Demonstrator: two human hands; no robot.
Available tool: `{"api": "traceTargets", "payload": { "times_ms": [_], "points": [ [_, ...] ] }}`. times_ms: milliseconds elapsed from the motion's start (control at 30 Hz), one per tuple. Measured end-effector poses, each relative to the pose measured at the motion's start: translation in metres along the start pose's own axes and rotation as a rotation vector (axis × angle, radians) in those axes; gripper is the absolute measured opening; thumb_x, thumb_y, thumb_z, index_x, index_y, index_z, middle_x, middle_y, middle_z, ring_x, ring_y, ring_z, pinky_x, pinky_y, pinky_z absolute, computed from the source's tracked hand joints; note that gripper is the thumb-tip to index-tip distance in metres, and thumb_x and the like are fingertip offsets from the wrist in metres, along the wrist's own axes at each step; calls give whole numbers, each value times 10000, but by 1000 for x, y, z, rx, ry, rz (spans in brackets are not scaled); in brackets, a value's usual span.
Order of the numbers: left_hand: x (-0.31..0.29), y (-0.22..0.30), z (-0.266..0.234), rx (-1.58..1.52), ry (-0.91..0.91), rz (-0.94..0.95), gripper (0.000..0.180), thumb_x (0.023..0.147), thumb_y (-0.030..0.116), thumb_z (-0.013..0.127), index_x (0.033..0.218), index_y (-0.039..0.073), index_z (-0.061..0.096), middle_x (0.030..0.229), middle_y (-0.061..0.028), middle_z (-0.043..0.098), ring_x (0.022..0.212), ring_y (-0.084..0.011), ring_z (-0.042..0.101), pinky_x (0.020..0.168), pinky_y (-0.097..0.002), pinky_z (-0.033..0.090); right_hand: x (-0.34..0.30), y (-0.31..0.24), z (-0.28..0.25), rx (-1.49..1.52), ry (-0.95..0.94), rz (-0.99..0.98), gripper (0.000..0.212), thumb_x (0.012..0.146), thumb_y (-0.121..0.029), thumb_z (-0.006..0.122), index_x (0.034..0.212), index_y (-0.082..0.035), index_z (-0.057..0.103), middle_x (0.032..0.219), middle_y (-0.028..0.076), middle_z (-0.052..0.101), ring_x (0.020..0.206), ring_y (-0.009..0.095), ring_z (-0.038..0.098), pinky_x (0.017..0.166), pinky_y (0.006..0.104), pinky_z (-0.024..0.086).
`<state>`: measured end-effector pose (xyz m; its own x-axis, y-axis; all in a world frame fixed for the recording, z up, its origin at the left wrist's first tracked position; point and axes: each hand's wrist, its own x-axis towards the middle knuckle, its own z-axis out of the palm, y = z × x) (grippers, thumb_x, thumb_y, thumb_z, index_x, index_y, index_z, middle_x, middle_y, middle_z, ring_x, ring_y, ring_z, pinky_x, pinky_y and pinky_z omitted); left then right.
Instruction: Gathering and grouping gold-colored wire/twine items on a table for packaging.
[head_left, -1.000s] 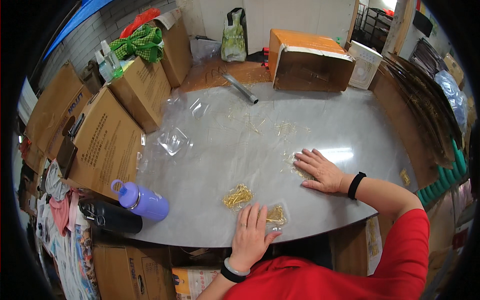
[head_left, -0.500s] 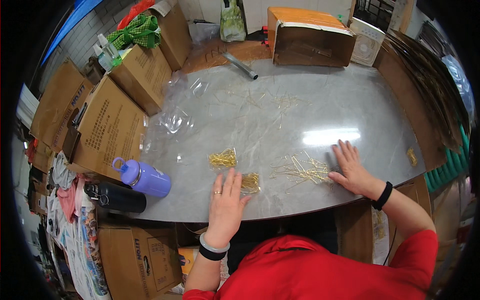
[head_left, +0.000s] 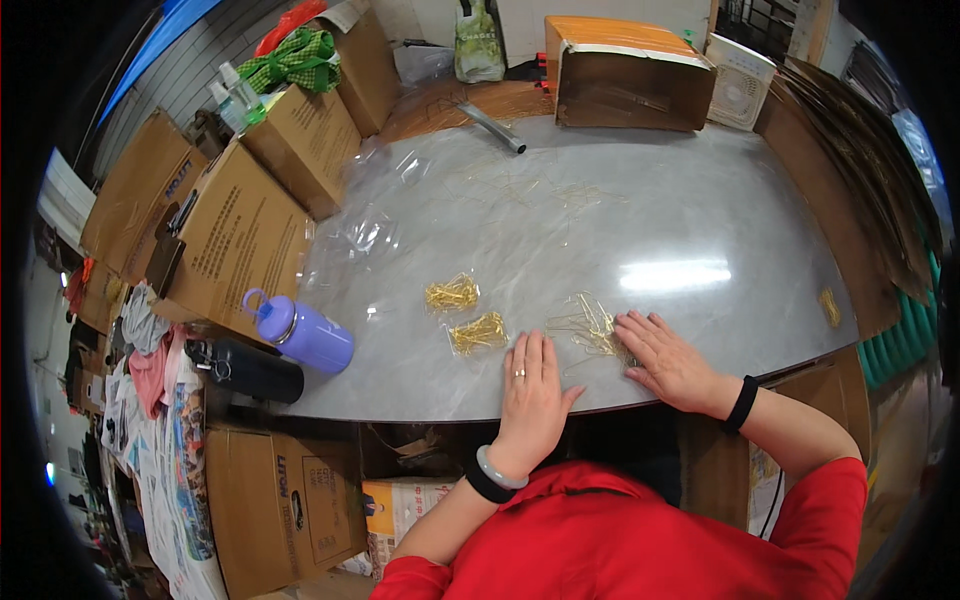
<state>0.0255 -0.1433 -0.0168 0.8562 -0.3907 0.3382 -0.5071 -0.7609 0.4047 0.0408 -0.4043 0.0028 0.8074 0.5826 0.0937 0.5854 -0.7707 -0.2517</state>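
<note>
On the grey table lies a loose heap of thin gold wire pins (head_left: 585, 322), partly covered by my right hand (head_left: 675, 370). That hand rests flat on the heap's right side with its fingers stretched out. My left hand (head_left: 532, 398) is near the front edge, fingers straight and side by side, thumb apart, holding nothing. To its left sit two small clear packets of gold pins, a nearer packet (head_left: 478, 333) and a farther packet (head_left: 452, 293). Pins under my right palm are hidden.
A purple bottle (head_left: 312, 338) and a black bottle (head_left: 250, 372) stand at the left beside cardboard boxes (head_left: 235, 235). Scattered wires, clear plastic (head_left: 370, 232) and a metal tube (head_left: 492, 128) lie farther back. An orange-topped box (head_left: 630, 85) stands behind; a gold bundle (head_left: 829, 308) lies far right.
My left hand has left the nearer packet and moved right, toward the heap. My right hand has shifted left onto the pins, and the heap is more bunched together.
</note>
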Motion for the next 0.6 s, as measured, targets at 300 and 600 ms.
{"api": "traceTargets", "payload": {
  "times_ms": [300,600],
  "points": [
    [11,-11,0,11,-114,-1,861,906,368,709,1481,-132,308,1532,-306,337,1466,-456,274,1204,-570,206,14,4,-2,142,-63,-234,595,931,-139,652,1476,-51,430,1547,210,403,1465,382,342,1202,480,312],
    [8,-16,2,-42,-101,13,899,890,384,726,1498,-117,293,1540,-291,336,1470,-445,274,1205,-564,210,44,-14,-3,121,-9,23,914,841,-333,794,1522,32,304,1556,257,356,1473,432,307,1210,528,262]
  ]
}}
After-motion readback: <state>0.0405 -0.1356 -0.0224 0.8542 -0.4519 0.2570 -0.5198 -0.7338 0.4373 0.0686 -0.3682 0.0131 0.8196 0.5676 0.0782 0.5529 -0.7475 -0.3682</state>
